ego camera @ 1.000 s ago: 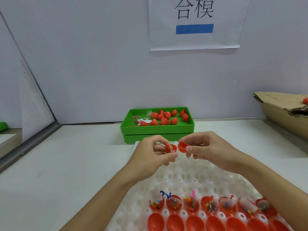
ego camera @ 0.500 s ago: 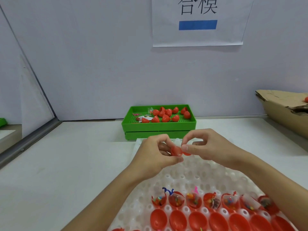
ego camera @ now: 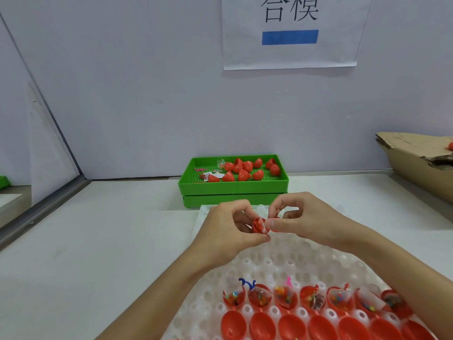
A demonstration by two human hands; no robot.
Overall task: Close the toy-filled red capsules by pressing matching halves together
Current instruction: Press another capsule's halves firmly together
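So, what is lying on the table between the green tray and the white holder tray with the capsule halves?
Nothing: in the head view the green tray and the white holder tray sit almost edge to edge, with only a thin strip of bare table between them.

Left hand [ego camera: 228, 227] and right hand [ego camera: 301, 217] pinch together.

Paper sign [ego camera: 289, 33] on wall, cardboard box [ego camera: 416, 163] at right
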